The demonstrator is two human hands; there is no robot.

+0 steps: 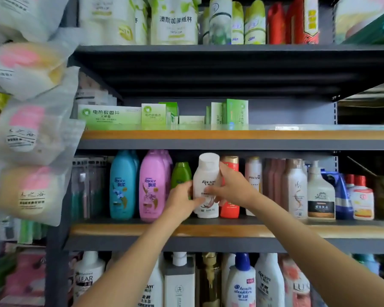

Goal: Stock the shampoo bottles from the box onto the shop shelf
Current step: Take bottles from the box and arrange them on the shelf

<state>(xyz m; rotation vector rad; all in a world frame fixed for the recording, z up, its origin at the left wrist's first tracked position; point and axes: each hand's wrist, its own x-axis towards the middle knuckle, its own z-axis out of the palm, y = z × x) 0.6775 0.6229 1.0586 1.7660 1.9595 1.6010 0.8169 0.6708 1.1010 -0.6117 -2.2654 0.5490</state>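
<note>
A white shampoo bottle (206, 185) is seen standing upright on the middle shelf (129, 230), and it is held between two hands. It is placed between a small green bottle (181, 175) on its left and a red bottle (230, 207) on its right. The left hand (182, 199) is set against the lower left side of the white bottle, with the fingers stretched across the front of the label. The right hand (233, 188) is wrapped around the right side, with the thumb laid over the front and the other fingers curled up near the cap. So the bottle is gripped from both sides, and its white cap is left sticking out above the hands. Its bottom seems to be resting on the shelf, but this cannot be told for sure. A blue bottle (122, 185) and a pink bottle (152, 187) are lined up further left. More bottles are stood in a row to the right. Green boxes (153, 114) are kept on the shelf above.
</note>
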